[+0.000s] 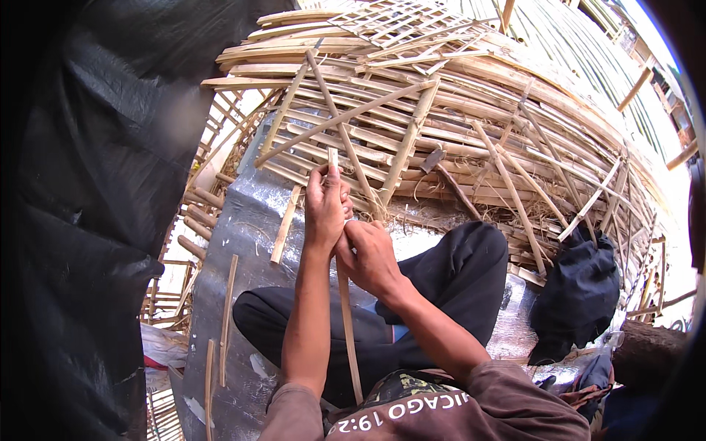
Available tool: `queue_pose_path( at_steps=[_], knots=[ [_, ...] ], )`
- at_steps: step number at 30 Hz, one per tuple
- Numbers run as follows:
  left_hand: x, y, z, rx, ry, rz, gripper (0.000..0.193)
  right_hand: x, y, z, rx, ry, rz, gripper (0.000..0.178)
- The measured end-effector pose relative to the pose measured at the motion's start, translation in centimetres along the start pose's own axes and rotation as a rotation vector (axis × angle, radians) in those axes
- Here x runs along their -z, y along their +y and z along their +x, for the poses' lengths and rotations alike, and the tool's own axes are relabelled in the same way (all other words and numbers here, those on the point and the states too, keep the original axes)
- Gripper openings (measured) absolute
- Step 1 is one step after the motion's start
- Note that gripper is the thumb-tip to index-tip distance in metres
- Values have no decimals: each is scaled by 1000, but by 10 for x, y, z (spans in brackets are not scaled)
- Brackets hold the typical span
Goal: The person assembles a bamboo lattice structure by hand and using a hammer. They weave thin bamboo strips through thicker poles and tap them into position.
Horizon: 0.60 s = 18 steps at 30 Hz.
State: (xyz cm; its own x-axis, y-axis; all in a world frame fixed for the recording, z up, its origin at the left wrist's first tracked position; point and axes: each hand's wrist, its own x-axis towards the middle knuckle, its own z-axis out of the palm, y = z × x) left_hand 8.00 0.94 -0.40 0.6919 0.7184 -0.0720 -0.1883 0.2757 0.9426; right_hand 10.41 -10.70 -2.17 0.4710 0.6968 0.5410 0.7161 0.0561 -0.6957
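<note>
A long pale bamboo strip (347,323) runs from above my hands down across my lap toward my shirt. My left hand (329,200) is closed around its upper part, and the strip's end sticks out above the fingers. Just below and to the right, my right hand (371,253) is closed on the same strip, its knuckles up; whether it also grips something else is hidden. Past my hands lies a slatted bamboo panel (403,151) with crossing poles on it. A short bamboo piece (285,228) lies left of my left hand.
A tool with a dark head and wooden handle (460,192) rests right of the panel. Stacked bamboo strips (500,88) fill the far side. Loose strips (229,320) lie on the grey sheet (250,242) at left. A black tarp (103,184) hangs left; dark cloth (577,294) lies right.
</note>
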Motion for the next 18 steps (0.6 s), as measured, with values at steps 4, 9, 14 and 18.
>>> queue_pose_path(
  at_steps=[4,9,14,18],
  knots=[
    [-2,11,-11,-17,-22,-73,25,4,-4,0,44,-13,-18,16],
    [-7,47,-30,-44,-68,-288,30,26,-24,1,-67,-38,181,23],
    [-27,73,-49,-106,-164,-359,30,26,-45,-21,-49,84,601,25],
    [-36,82,-60,-111,-173,-369,35,27,-52,-22,6,171,585,27]
  ],
)
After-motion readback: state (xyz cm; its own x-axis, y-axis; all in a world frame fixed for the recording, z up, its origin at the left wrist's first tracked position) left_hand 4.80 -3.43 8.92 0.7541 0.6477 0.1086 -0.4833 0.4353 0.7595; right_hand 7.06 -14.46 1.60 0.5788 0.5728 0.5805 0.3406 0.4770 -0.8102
